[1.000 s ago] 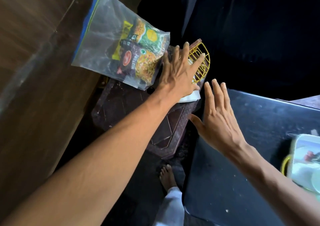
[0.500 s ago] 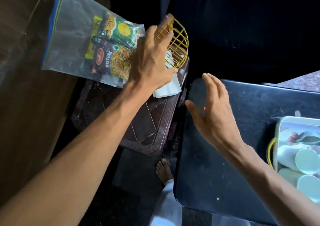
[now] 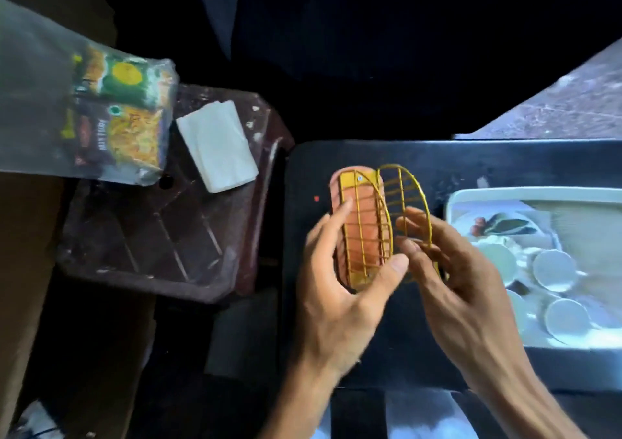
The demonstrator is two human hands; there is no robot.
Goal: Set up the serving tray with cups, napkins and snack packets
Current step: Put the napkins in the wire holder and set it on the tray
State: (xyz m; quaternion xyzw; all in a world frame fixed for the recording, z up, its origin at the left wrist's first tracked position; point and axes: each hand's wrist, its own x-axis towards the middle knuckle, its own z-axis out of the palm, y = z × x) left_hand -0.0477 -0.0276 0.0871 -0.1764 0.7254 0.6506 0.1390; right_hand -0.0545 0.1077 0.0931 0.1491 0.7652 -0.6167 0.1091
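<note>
Snack packets (image 3: 117,115), green and dark with yellow print, lie inside a clear plastic bag (image 3: 37,95) far to the left of the napkin holder (image 3: 365,226). Nearer the holder, also on its left, a stack of white napkins (image 3: 217,145) lies flat on a brown plastic stool (image 3: 141,236), just beside the bag. The holder itself, yellow wire arcs on a pinkish base, is in both hands over the left part of the black desk (image 3: 303,176). The left hand (image 3: 336,304) grasps it from below and left, fingers (image 3: 343,213) laid along the base and the thumb curled onto its lower end. The right hand (image 3: 468,290) takes it from the right, curled round the outer wire arc. To the holder's right a pale serving tray (image 3: 471,196) sits on the desk, with white cups (image 3: 553,270) in it, blurred, several showing round ends.
</note>
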